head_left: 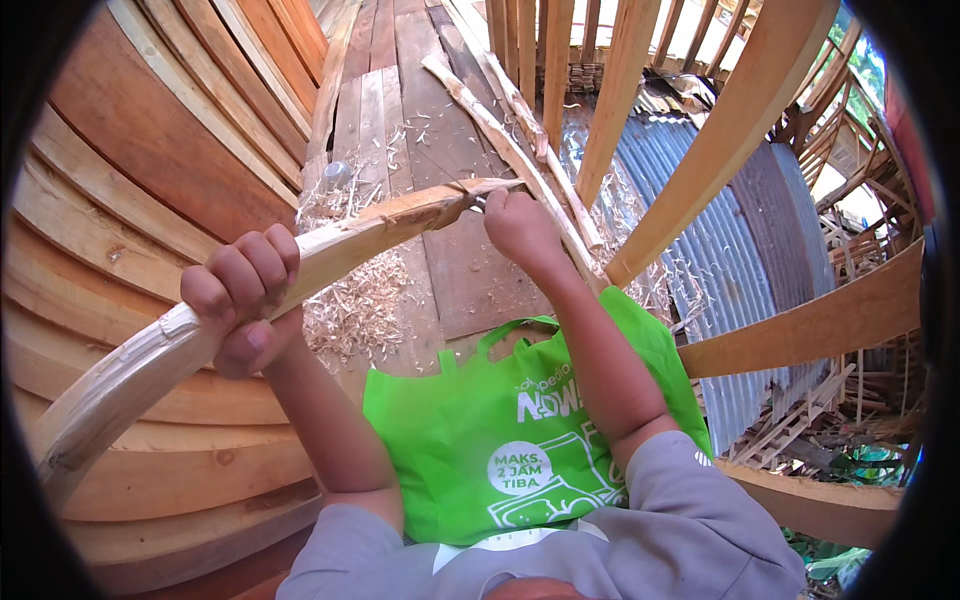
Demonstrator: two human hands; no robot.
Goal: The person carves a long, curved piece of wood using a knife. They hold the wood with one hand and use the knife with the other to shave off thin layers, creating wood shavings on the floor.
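A long, partly peeled wooden pole (350,243) runs from the lower left up to the middle, pale with a browner, rough-cut far end. My left hand (250,295) is wrapped round it at its nearer half. Close by the pole's far tip, my right hand (522,228) is closed on a thin-bladed knife (478,202); the fist covers most of it, and only a little dark metal shows against the wood. Over my lap lies a green cloth bag (440,420) with white print, below both forearms.
Curled wood shavings (365,305) lie heaped on the plank floor (480,290), near a clear cup (337,175). Peeled poles (500,140) rest ahead. Hull-like planks (150,190) curve up at the left. Upright timbers (715,130) stand at the right, before corrugated metal sheets (690,200).
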